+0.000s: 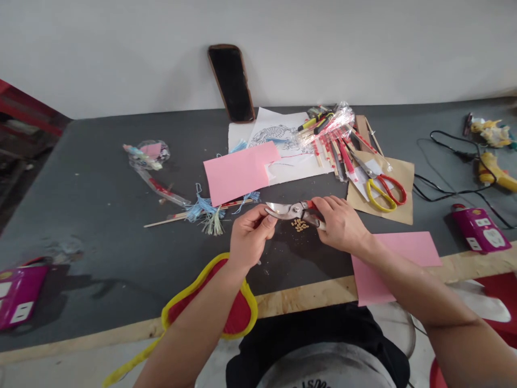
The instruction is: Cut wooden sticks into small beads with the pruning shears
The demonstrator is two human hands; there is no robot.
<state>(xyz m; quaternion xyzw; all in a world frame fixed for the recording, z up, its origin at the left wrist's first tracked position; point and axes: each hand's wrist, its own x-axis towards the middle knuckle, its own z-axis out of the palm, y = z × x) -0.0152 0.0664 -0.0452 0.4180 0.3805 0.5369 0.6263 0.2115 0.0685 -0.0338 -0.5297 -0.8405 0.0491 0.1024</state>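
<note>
My right hand (339, 222) is wrapped around the red handle of a pair of pruning shears (285, 210), their metal blades pointing left. Close against the blade tips, my left hand (252, 234) is closed in a pinch; whatever is between its fingers is too small or hidden to make out. Below the shears lies a small heap of short tan pieces (300, 224) on the dark tabletop. Left of my left hand are thin wooden sticks (161, 221) with blue tassels (200, 209). A pink sheet of paper (238, 172) lies just beyond it.
Scissors (385, 191) with red and yellow handles rest on brown paper (404, 210). A phone (232, 83) leans on the wall. Behind lie plastic-wrapped sticks (331, 129). A yellow-edged red shape (238, 312) overhangs the front edge. At right are a yellow glue gun (495, 171) and purple box (482, 230).
</note>
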